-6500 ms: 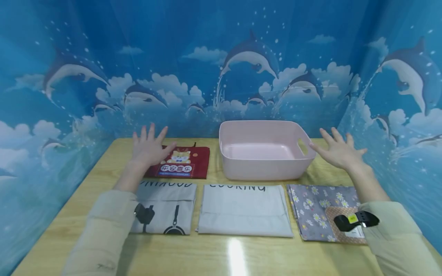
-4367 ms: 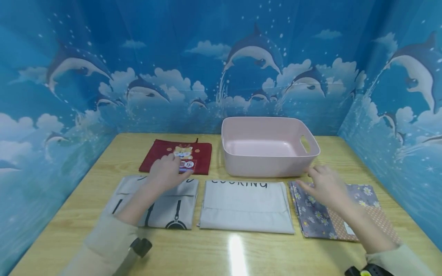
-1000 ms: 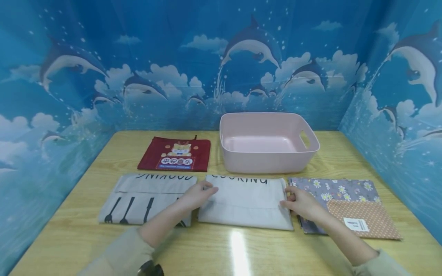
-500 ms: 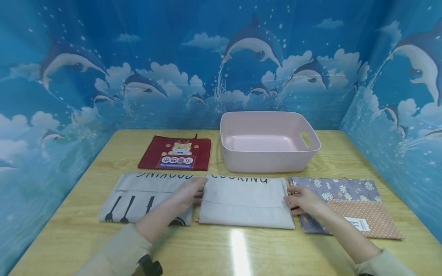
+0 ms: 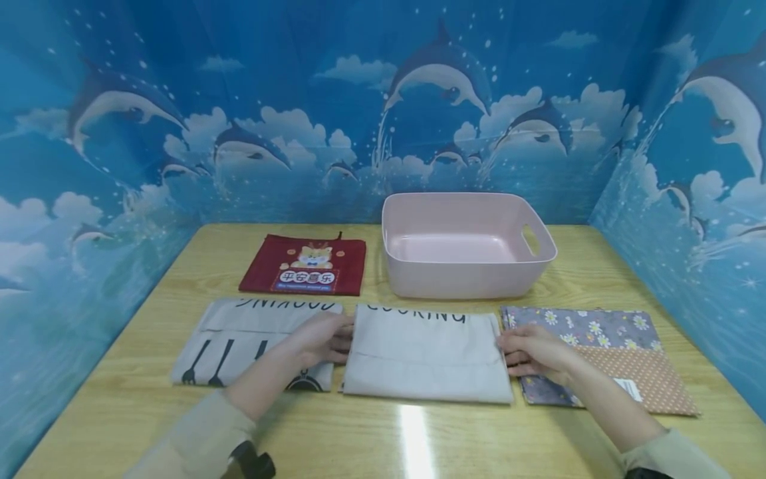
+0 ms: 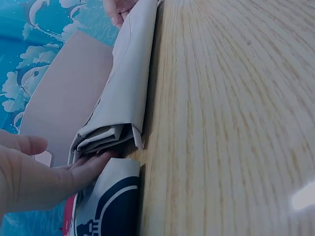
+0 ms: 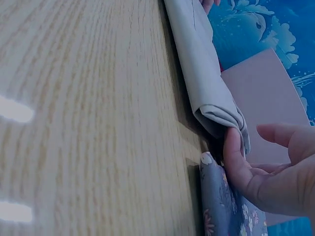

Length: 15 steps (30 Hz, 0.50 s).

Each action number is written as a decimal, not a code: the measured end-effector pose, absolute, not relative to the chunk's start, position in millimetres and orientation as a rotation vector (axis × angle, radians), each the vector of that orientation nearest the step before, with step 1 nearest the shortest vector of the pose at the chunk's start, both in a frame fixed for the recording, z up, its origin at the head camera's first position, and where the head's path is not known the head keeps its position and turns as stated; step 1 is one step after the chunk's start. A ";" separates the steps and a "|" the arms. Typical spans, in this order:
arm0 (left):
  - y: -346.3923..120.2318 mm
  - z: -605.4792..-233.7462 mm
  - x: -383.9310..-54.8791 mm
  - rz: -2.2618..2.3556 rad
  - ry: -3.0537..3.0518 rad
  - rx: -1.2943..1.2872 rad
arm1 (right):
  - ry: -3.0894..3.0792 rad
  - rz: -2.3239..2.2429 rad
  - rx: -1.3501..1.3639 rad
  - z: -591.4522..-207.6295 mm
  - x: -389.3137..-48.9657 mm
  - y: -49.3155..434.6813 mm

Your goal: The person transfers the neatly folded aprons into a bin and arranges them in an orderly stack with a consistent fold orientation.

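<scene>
A folded light-grey apron (image 5: 427,362) printed "COOKING" lies centrally before me, between both hands. My left hand (image 5: 326,338) is at its left end; in the left wrist view the fingers (image 6: 91,169) reach under the folded layers, the thumb apart from the cloth. At the opposite end is my right hand (image 5: 534,352). Its fingers (image 7: 235,155) go in beneath the edge, and the thumb stands away in the right wrist view. Fingertips of both hands are hidden under the cloth. Beneath the left forearm lies another grey apron (image 5: 239,346) with utensil prints.
A purple floral apron (image 5: 556,322) with a dotted brown pocket lies under the right hand and forearm. Behind stand a pink plastic basket (image 5: 461,281) and, to its left, a folded red apron (image 5: 257,273). Dolphin-print curtains (image 5: 359,73) enclose the wooden table (image 5: 335,439).
Both hands came down from above the table to the middle apron's ends. Over the last second, the fingers slid from its side edges to underneath, and its front edge shifted slightly.
</scene>
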<state>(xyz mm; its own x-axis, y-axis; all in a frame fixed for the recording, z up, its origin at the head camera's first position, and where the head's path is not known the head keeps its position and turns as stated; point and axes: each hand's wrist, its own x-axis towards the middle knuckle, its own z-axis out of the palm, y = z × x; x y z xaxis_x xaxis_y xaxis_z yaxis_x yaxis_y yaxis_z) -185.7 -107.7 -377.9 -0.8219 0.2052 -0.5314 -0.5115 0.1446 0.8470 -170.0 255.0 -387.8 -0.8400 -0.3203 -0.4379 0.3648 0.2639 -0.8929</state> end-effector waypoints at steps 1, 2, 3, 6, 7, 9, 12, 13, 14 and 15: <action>-108.8 -377.6 -185.3 1.726 1.884 -0.280 | 1.989 -1.621 0.036 -388.0 -170.4 254.7; -109.7 -377.2 -184.6 1.726 1.878 -0.267 | 1.995 -1.616 0.041 -387.9 -170.7 253.9; -110.5 -376.9 -183.9 1.728 1.875 -0.262 | 2.011 -1.602 0.042 -387.8 -170.7 252.8; -111.9 -377.6 -181.7 1.756 1.857 -0.255 | 2.106 -1.542 0.040 -386.5 -168.9 248.1; -112.0 -377.9 -181.2 1.764 1.852 -0.259 | 2.152 -1.511 0.040 -385.5 -167.9 245.9; -112.0 -378.3 -180.1 1.773 1.847 -0.264 | 2.250 -1.439 0.029 -382.8 -165.9 241.5; -111.7 -379.6 -179.5 1.776 1.844 -0.282 | 2.352 -1.352 0.017 -378.4 -163.2 235.7; -111.7 -380.0 -179.5 1.778 1.843 -0.293 | 2.368 -1.340 0.022 -377.2 -162.6 234.3; -111.6 -380.4 -179.8 1.780 1.840 -0.304 | 2.368 -1.344 0.024 -376.1 -161.9 233.2; -111.6 -381.0 -180.0 1.781 1.838 -0.312 | 2.357 -1.356 0.027 -375.5 -161.4 232.6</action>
